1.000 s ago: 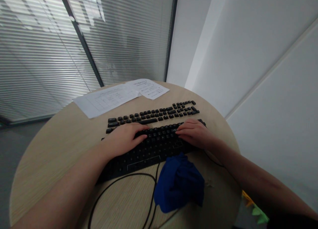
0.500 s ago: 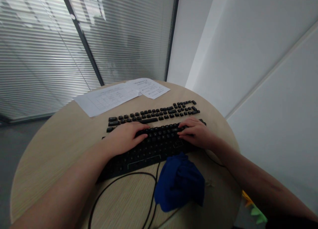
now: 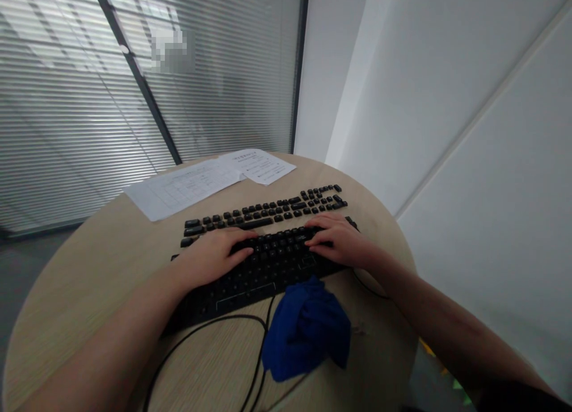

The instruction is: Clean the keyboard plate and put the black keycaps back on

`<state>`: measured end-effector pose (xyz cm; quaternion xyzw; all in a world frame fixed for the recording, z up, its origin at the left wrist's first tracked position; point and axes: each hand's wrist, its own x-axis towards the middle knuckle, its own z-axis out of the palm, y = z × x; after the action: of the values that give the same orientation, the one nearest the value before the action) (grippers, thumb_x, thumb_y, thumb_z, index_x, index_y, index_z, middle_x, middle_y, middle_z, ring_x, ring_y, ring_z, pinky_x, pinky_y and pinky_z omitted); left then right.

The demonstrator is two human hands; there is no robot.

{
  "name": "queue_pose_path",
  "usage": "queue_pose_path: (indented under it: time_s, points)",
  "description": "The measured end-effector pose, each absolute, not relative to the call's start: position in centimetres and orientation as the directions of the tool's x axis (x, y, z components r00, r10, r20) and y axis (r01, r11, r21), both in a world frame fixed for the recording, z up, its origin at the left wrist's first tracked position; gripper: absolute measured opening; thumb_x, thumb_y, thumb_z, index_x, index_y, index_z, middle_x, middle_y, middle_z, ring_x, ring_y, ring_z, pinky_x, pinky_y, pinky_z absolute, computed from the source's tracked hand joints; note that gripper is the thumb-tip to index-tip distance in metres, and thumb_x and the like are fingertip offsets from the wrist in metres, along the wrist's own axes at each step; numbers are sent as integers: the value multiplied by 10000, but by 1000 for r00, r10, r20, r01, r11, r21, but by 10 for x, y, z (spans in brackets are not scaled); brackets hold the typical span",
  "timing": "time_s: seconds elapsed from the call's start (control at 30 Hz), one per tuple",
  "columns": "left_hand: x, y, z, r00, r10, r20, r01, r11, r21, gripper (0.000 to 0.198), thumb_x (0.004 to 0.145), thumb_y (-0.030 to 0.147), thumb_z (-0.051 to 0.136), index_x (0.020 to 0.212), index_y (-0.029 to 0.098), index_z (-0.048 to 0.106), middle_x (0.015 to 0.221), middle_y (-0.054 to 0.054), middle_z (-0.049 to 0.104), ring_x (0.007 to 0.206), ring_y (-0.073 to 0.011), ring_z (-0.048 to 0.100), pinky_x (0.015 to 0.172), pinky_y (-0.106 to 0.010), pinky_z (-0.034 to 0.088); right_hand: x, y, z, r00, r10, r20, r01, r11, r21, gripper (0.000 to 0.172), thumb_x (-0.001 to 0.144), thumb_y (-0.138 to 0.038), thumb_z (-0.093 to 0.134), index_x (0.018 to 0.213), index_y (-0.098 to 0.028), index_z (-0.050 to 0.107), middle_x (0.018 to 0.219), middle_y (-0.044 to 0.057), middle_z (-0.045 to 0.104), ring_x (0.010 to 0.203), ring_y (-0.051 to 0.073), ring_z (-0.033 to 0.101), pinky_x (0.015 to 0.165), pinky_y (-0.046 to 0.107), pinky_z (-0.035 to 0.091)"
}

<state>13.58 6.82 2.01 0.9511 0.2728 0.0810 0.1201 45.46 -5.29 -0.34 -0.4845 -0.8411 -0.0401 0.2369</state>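
Note:
A black keyboard (image 3: 268,269) lies on the round wooden table, some of its keycaps off. My left hand (image 3: 214,254) rests over its left part, thumb and fingers apart, with nothing visible in it. Over the right part is my right hand (image 3: 337,239), its fingers spread along the keyboard's far edge and thumb apart. Loose black keycaps (image 3: 268,209) lie in rows just beyond the keyboard. A crumpled blue cloth (image 3: 306,328) sits at the near side of the keyboard. The fingertips partly cover the far row of the keyboard.
Printed paper sheets (image 3: 179,188) lie at the far left of the table (image 3: 89,275). A black cable (image 3: 201,324) loops on the near side, beside the cloth. Window blinds and a white wall stand beyond the table.
The whole view has shifted a little, so the table and everything on it appear further left and slightly lower. Both hands keep nearly the same places on the keyboard.

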Motion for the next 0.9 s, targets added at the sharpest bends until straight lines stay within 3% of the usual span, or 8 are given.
queue_pose_path:
  time_s: [0.17, 0.37, 0.6, 0.9]
  points:
    - [135, 67, 20, 830, 549, 99, 509, -818, 267, 458, 977, 454, 487, 1336, 232, 664, 1330, -71, 701, 1207, -255, 659, 1089, -423, 483, 449, -49, -13, -393, 781, 486, 835, 524, -168, 58, 883, -251, 743, 928, -257, 779, 1226, 48, 713, 1185, 263, 598, 1031, 462, 427]
    - [135, 70, 16, 824, 556, 110, 514, -814, 271, 482, 979, 480, 473, 1343, 226, 660, 1345, -67, 692, 1221, -254, 653, 1103, -413, 475, 445, -48, -16, -435, 731, 526, 841, 538, -52, 110, 941, -319, 701, 963, -251, 784, 978, 35, 765, 959, 221, 617, 907, 412, 398]
    - [136, 70, 16, 826, 553, 110, 508, -814, 281, 479, 970, 467, 483, 1340, 224, 665, 1343, -62, 694, 1217, -262, 656, 1101, -420, 479, 449, -47, -18, -460, 739, 493, 841, 540, -25, 153, 955, -297, 682, 1060, -257, 785, 1021, 39, 760, 967, 217, 604, 883, 398, 379]
    - [134, 69, 15, 830, 550, 93, 512, -817, 265, 457, 982, 442, 481, 1352, 238, 654, 1337, -63, 696, 1203, -256, 658, 1089, -431, 480, 447, -47, -16, -488, 728, 482, 831, 556, 2, 119, 948, -282, 687, 999, -256, 792, 958, 29, 747, 891, 200, 585, 820, 374, 364]
